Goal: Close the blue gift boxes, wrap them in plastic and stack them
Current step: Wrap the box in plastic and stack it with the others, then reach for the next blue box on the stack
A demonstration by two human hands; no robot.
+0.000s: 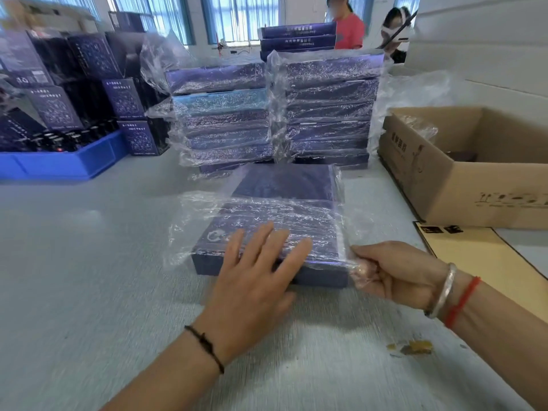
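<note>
A closed blue gift box (pixel 278 209) lies flat on the grey table (pixel 89 262) in front of me, partly inside a clear plastic bag (pixel 189 221). My left hand (pixel 255 280) rests flat on the box's near edge, fingers spread. At the box's near right corner, my right hand (pixel 394 271) pinches the plastic. Behind the box stand two stacks of wrapped blue boxes, the left stack (pixel 222 120) and the right stack (pixel 329 111), each several boxes high.
An open cardboard carton (pixel 462 173) sits at the right, with a beige sheet (pixel 480 253) in front of it. A blue bin (pixel 65 161) with dark bottles and upright dark boxes (pixel 124 99) stands at the left. Two people (pixel 350 25) are at the back. Scraps (pixel 415 348) lie near my right arm.
</note>
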